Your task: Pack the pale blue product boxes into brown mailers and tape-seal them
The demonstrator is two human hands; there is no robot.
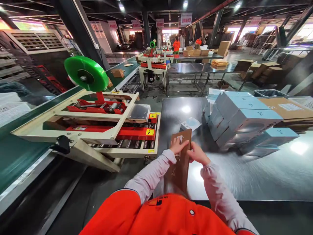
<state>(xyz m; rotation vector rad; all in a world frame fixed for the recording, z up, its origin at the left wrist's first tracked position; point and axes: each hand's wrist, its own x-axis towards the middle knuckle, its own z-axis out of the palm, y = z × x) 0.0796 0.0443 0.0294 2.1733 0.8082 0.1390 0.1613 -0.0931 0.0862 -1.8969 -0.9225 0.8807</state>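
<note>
A brown cardboard carton (180, 166), looking folded flat, stands tilted on its edge in front of my body, over the near left part of the metal table (225, 176). My left hand (178, 146) lies across its printed face, fingers spread over a white label and thumb towards the right edge. At that right edge, my right hand (197, 154) grips the board with curled fingers; the fingertips behind it are partly hidden. Just beyond the carton lies a small light-blue and white box (191, 124) on the table.
Stacked light-blue boxes (244, 117) stand to the right, beside a pile of flat brown cartons (288, 109). On the left is a carton-sealing machine (117, 130) with a green tape roll (85, 73), alongside a green conveyor belt (26, 150). People in orange work farther back.
</note>
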